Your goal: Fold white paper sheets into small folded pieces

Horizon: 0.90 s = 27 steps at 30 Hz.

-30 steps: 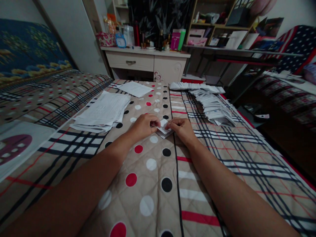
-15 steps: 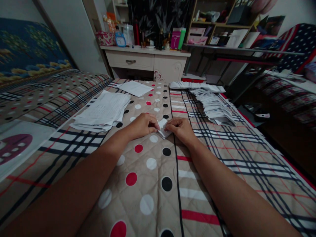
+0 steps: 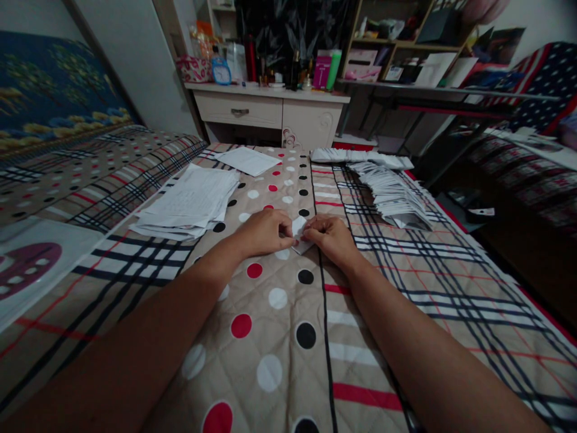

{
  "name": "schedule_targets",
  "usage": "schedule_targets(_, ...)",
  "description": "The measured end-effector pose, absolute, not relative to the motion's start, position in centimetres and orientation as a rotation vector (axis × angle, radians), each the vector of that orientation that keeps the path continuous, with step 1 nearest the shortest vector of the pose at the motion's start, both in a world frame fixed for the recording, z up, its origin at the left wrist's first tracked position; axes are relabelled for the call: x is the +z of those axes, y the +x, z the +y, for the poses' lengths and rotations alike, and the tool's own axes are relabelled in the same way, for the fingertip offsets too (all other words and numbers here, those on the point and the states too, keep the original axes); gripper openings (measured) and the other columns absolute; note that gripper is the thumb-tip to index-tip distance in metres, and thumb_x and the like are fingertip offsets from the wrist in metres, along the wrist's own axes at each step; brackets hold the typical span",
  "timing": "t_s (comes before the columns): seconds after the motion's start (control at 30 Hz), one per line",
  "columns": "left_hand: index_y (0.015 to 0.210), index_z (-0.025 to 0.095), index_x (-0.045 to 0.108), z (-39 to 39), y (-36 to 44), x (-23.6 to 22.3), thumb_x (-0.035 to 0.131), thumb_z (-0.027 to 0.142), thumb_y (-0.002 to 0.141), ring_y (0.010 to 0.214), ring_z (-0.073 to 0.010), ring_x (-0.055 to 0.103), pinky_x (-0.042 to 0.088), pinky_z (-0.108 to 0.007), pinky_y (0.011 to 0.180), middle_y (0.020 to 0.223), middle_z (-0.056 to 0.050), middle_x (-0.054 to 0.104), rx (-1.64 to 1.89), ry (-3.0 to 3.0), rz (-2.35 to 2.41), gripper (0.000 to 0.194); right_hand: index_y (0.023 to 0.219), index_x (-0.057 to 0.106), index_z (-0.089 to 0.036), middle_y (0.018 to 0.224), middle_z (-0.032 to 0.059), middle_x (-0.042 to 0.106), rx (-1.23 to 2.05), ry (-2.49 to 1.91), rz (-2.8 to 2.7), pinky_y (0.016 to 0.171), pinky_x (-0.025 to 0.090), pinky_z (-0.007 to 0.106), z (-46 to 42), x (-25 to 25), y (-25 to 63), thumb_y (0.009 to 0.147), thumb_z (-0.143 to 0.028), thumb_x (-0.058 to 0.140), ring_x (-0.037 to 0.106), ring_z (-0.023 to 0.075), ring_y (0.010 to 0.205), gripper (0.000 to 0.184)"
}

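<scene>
A small folded piece of white paper [image 3: 299, 226] lies on the quilted bedspread [image 3: 270, 337] between my two hands. My left hand [image 3: 269, 231] is closed on its left edge, thumb and fingertips pressed together. From the other side, my right hand [image 3: 332, 236] pinches the paper with thumb and forefinger. Part of the paper is hidden under my fingers. To the left rests a stack of white paper sheets [image 3: 189, 198], with a smaller paper pile [image 3: 249, 161] beyond it. On the right is a long fanned row of folded papers [image 3: 394, 195].
Another row of folded papers [image 3: 360, 157] lies along the bed's far right. A white plastic bag [image 3: 76, 240] with a purple print sits at the left edge. Past the bed's end stands a white dresser [image 3: 238, 108] crowded with bottles and a blue clock [image 3: 220, 71].
My left fingers have shifted slightly along the paper's left and lower edge, and the flap there now lies flatter. My right hand stays almost in place.
</scene>
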<state>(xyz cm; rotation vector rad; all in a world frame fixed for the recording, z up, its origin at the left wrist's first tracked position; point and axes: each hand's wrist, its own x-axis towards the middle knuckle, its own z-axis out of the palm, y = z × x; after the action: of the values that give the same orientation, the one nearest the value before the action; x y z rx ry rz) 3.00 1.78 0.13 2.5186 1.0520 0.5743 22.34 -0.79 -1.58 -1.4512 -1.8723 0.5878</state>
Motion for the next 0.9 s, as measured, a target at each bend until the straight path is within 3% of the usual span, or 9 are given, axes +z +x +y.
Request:
schedule_targets(0.07, 0.073, 0.018, 0.067, 1.9, 3.0, -0.1, 0.074, 0.025, 0.071, 0.074, -0.0151, 0.059, 0.043, -0.027, 0.067, 0.085, -0.003, 0.065, 0.586, 2.514, 1.131, 0.011, 0.058, 0.067, -0.019, 0.081, 0.0037, 0.072, 0.613, -1.459, -1.864, 0.070, 0.047, 0.025, -0.9, -1.5, 22.2, 0.074, -0.018, 0.059, 0.065, 0.0161, 0.074, 0.018)
schedule_targets(0.17, 0.095, 0.018, 0.067, 2.1, 3.0, -0.4, 0.082, 0.037, 0.063, 0.080, -0.0178, 0.060, 0.044, -0.029, 0.068, 0.099, -0.005, 0.066, 0.612, 2.450, 1.286, 0.040, 0.061, 0.066, -0.019, 0.077, 0.0030, 0.071, 0.593, -1.523, -1.850, 0.068, 0.046, 0.026, -1.1, -1.2, 22.0, 0.074, -0.020, 0.060, 0.064, 0.0161, 0.071, 0.014)
schedule_targets(0.23, 0.103, 0.018, 0.066, 2.1, 3.1, -0.5, 0.085, 0.039, 0.059, 0.078, -0.0188, 0.061, 0.044, -0.029, 0.066, 0.096, -0.005, 0.068, 0.581, 2.341, 1.381, 0.052, 0.062, 0.065, -0.019, 0.072, 0.0021, 0.070, 0.572, -1.557, -1.837, 0.065, 0.045, 0.026, -1.2, -1.1, 21.8, 0.073, -0.020, 0.061, 0.062, 0.0158, 0.068, 0.012)
schedule_targets(0.47, 0.076, 0.018, 0.071, 2.4, 3.3, -1.3, 0.082, 0.039, 0.060, 0.063, -0.0160, 0.058, 0.035, -0.026, 0.053, 0.070, -0.002, 0.067, 0.591, 2.151, 1.391, 0.029, 0.067, 0.065, -0.020, 0.075, 0.0014, 0.067, 0.560, -1.490, -1.796, 0.069, 0.046, 0.028, -0.8, -2.0, 22.1, 0.067, -0.021, 0.066, 0.060, 0.0165, 0.071, 0.001)
schedule_targets(0.6, 0.068, 0.016, 0.068, 2.7, 3.3, -2.0, 0.083, 0.037, 0.058, 0.054, -0.0110, 0.050, 0.030, -0.024, 0.049, 0.061, 0.002, 0.060, 0.756, 1.981, 1.373, 0.027, 0.093, 0.066, -0.020, 0.091, 0.0028, 0.067, 0.506, -1.386, -1.600, 0.071, 0.047, 0.029, -0.2, -2.8, 22.5, 0.064, -0.025, 0.072, 0.060, 0.0173, 0.079, 0.031)
schedule_targets(0.67, 0.065, 0.016, 0.064, 2.7, 3.3, -2.0, 0.084, 0.037, 0.055, 0.052, -0.0094, 0.045, 0.028, -0.024, 0.048, 0.057, 0.004, 0.056, 0.839, 1.889, 1.372, 0.031, 0.099, 0.065, -0.020, 0.090, 0.0026, 0.067, 0.551, -1.387, -1.574, 0.068, 0.047, 0.028, -0.1, -2.8, 22.5, 0.065, -0.030, 0.073, 0.059, 0.0170, 0.077, 0.036)
schedule_targets(0.77, 0.059, 0.015, 0.058, 2.5, 3.4, -1.8, 0.084, 0.042, 0.054, 0.051, -0.0081, 0.040, 0.026, -0.023, 0.048, 0.054, 0.005, 0.049, 0.942, 1.792, 1.326, 0.038, 0.083, 0.066, -0.019, 0.073, 0.0002, 0.064, 0.624, -1.437, -1.632, 0.060, 0.042, 0.025, -0.3, -2.6, 22.6, 0.067, -0.039, 0.073, 0.055, 0.0159, 0.068, 0.026)
schedule_targets(0.9, 0.056, 0.015, 0.055, 2.4, 3.6, -1.7, 0.084, 0.043, 0.054, 0.051, -0.0072, 0.037, 0.024, -0.023, 0.047, 0.053, 0.006, 0.047, 0.983, 1.750, 1.247, 0.039, 0.065, 0.062, -0.018, 0.060, -0.0012, 0.056, 0.791, -1.387, -1.646, 0.053, 0.035, 0.024, -0.6, -2.4, 22.7, 0.071, -0.044, 0.070, 0.049, 0.0135, 0.059, 0.028)
